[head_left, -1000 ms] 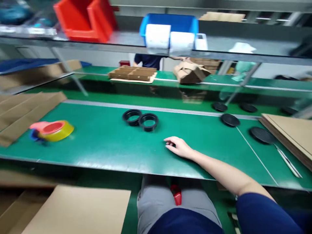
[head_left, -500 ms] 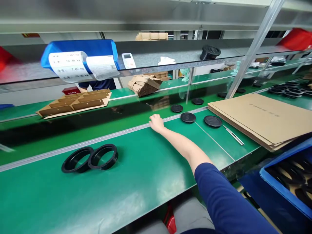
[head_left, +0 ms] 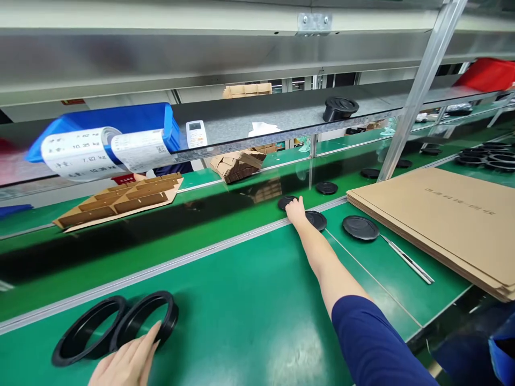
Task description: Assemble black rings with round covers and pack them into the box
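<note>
Two black plastic rings lie side by side at the lower left of the green bench: the left ring (head_left: 64, 343) and the right ring (head_left: 171, 317). My left hand (head_left: 124, 362) grips the near rim of the right ring, its fingertips over the edge. Far out on the conveyor, my right hand (head_left: 296, 210) has its fingers closed at the edge of a black disc-shaped lid (head_left: 284, 202). Just behind my wrist lies another black lid (head_left: 316, 220), partly covered by my forearm. A third lid (head_left: 361, 228) rests on the bench further right.
Silver tweezers (head_left: 407, 260) lie beside a stack of cardboard sheets (head_left: 434, 214) at right. A metal shelf (head_left: 241, 126) crosses above the conveyor, holding a blue bin (head_left: 132, 115) with label rolls. A slanted post (head_left: 418, 91) stands at right. A cardboard divider (head_left: 120, 201) sits behind the conveyor.
My right hand has moved right and onto a black lid. My left hand has come into view at the right ring. The camera view has shifted.
</note>
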Action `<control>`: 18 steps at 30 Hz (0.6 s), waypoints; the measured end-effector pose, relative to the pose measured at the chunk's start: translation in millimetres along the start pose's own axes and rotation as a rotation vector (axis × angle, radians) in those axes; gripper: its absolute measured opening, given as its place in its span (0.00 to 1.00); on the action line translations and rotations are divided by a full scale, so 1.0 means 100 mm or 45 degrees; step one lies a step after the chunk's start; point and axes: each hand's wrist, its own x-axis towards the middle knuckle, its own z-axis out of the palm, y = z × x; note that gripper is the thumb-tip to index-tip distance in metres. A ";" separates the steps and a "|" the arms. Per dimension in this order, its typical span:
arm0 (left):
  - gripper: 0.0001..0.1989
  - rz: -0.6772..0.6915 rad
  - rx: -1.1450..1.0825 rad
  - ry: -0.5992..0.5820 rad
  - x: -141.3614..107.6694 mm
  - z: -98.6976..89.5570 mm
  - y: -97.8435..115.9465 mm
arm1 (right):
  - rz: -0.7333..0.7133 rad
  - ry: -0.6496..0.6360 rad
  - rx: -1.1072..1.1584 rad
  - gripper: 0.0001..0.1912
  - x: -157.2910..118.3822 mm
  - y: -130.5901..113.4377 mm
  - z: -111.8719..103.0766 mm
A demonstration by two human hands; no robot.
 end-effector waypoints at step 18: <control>0.22 -1.681 -2.748 0.078 1.09 0.30 2.01 | -1.133 0.843 0.663 0.10 -2.36 -1.09 -0.81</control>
